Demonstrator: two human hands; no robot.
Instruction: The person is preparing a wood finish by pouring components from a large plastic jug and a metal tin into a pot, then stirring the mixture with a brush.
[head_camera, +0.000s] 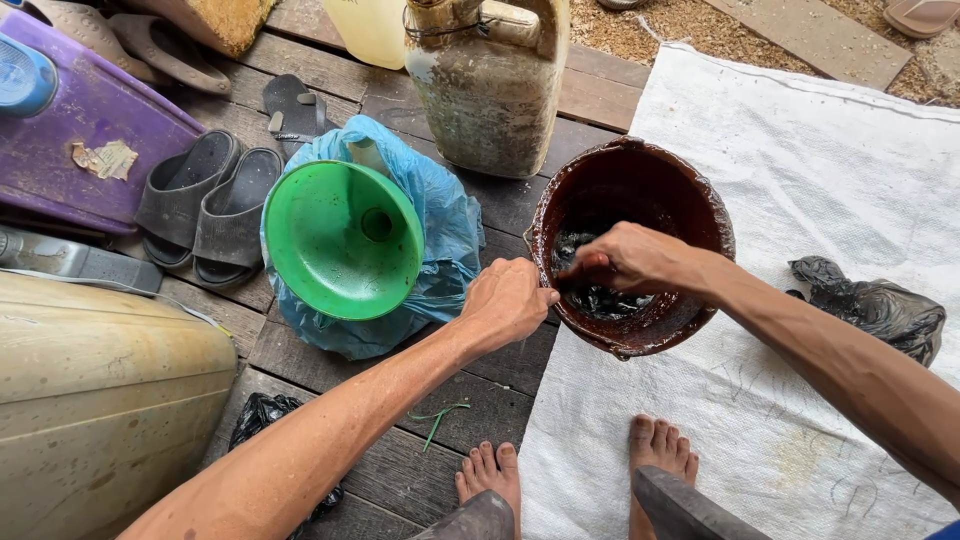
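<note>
- A floor of weathered grey wooden planks (500, 395) carries everything; its far edge meets sandy ground.
- A white woven sack (820, 180) is spread flat over the planks on the right side.
- A brown bucket (700, 215) stands on the near left edge of the sack.
- A crumpled black plastic bag (875, 305) lies on the sack, to the right of the bucket.
- A stained jerrycan (490, 95) stands upright on the planks.
- 2 dark slippers (205, 205) lie side by side on the planks at left.
- 2 bare feet (490, 475) stand at the near edge, 1 on wood, 1 on the sack.
</note>
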